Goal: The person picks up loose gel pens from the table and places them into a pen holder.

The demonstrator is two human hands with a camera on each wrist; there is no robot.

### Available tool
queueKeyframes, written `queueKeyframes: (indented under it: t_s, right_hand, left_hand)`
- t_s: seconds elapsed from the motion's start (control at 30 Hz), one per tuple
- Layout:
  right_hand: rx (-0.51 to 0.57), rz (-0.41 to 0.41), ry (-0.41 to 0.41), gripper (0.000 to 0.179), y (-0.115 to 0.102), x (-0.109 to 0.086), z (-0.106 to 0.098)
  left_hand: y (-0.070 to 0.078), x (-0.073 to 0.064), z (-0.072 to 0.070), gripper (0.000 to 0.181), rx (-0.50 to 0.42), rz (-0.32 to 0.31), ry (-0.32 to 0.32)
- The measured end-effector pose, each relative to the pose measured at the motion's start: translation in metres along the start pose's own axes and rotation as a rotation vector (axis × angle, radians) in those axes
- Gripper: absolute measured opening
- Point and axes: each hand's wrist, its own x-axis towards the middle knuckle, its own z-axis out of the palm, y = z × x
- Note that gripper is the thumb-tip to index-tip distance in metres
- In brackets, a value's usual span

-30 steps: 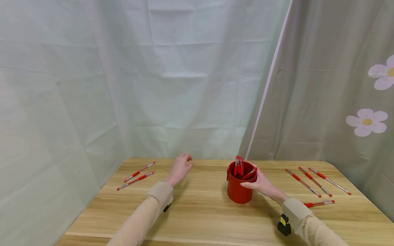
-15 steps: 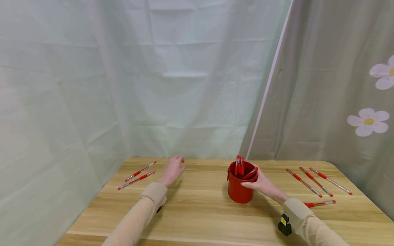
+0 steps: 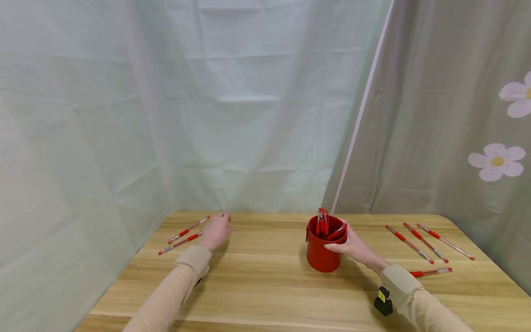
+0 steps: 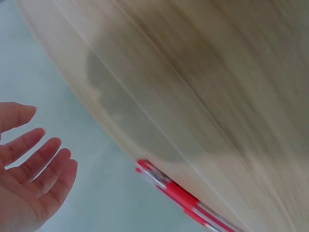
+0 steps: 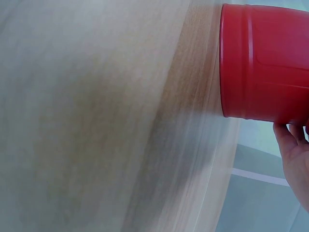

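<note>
In the head view my right hand (image 3: 354,246) holds a round red pen cup (image 3: 323,256) at its right side, thumb toward me and the other fingers behind. Several red pens (image 3: 321,222) stand or lean inside the cup. The right wrist view shows the smooth red cup wall (image 5: 275,63) with fingertips against it. My left hand (image 3: 215,232) hovers just right of two red-gripped clear pens, a nearer pen (image 3: 182,243) and a farther pen (image 3: 188,229). Its fingers (image 4: 41,164) are spread and loosely bent in the left wrist view, holding nothing. The left hand covers the nearer pen's far end.
Three more red pens, one of them a long pen (image 3: 445,240), lie slanted on the right of the wooden table (image 3: 265,295). Another pen (image 3: 431,272) lies by the right sleeve, partly hidden. Pale curtains (image 3: 257,115) hang behind the table's back edge.
My left hand has moved left across the table to the two pens on the left. The right hand and the cup have stayed in place.
</note>
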Motion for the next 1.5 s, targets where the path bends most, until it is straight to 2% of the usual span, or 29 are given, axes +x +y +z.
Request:
queueKeyframes:
  t_s: [0.2,0.47,0.6,0.83,1.13,1.27,1.5]
  right_hand:
    - [0.014,0.009,-0.007,0.072,0.000,0.000,-0.002]
    - [0.000,0.007,0.009,0.071,0.000,0.000,-0.002]
    - [0.011,0.018,0.003,0.070,0.000,0.000,-0.002]
    - [0.025,0.005,-0.014,0.071,-0.002,0.001,-0.002]
    - [0.021,0.010,-0.023,0.072,-0.002,0.000,0.000]
    - [0.024,0.018,-0.022,0.072,-0.003,-0.001,0.001]
    - [0.028,-0.033,-0.020,0.070,-0.003,0.000,0.000]
  left_hand:
    - [-0.017,-0.004,-0.001,0.015,0.085,0.005,0.025]
    - [-0.037,-0.007,0.004,0.025,0.117,-0.108,-0.074]
    - [-0.045,-0.010,0.001,0.026,0.140,-0.118,-0.080]
    - [-0.051,-0.014,-0.004,0.021,0.180,-0.096,-0.077]
    - [-0.054,-0.019,0.001,0.013,0.187,-0.103,-0.076]
    - [-0.060,-0.021,0.003,0.009,0.202,-0.100,-0.102]
    - [-0.065,-0.021,0.001,0.008,0.198,-0.108,-0.144]
